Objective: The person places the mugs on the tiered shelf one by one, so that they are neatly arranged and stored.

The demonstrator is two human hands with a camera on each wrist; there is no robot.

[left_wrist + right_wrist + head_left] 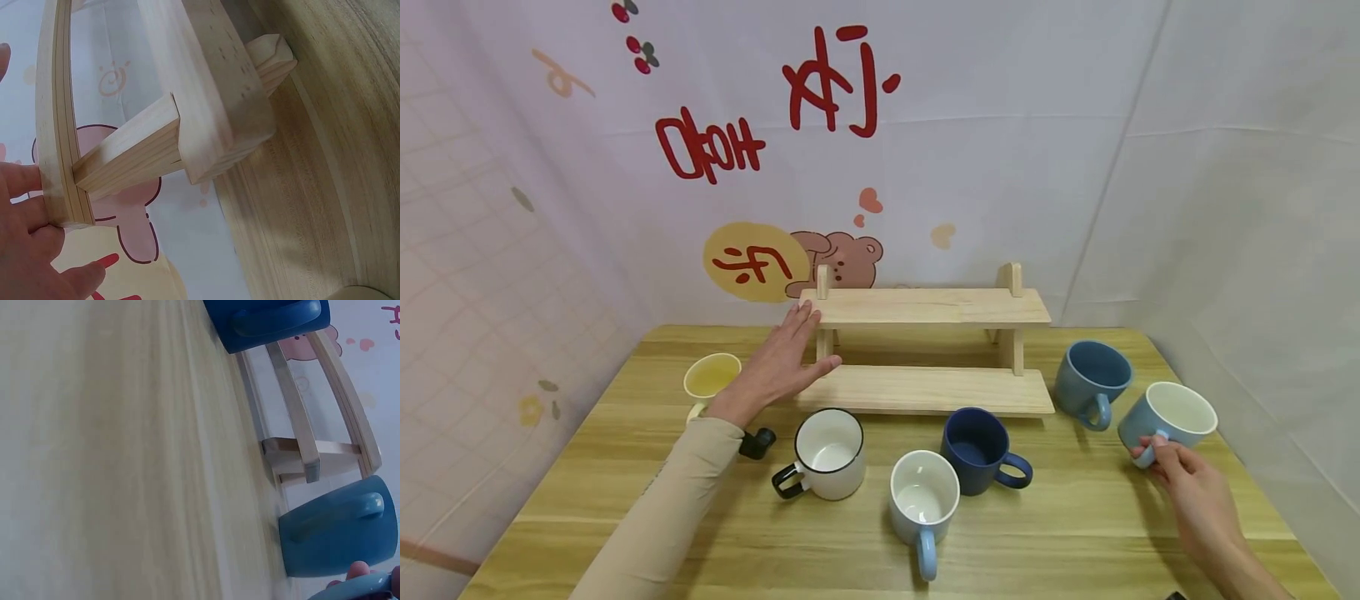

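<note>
Head view: right hand [1187, 483] pinches the tilted light-blue mug [1168, 421] at the tabletop's [1075, 533] right edge, mouth aimed up-left, blue mug [1092, 379] beside. Left hand [778, 362], fingers straight, touches the wooden shelf [925, 350].

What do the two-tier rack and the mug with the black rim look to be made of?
The two-tier rack looks like pale unfinished wood: grain lines and cut board ends show in the left wrist view, where the left hand touches its top shelf. The black-rimmed mug is glossy white with a thin dark rim and black handle, which suggests enamelled metal, though glazed ceramic is possible.
</note>
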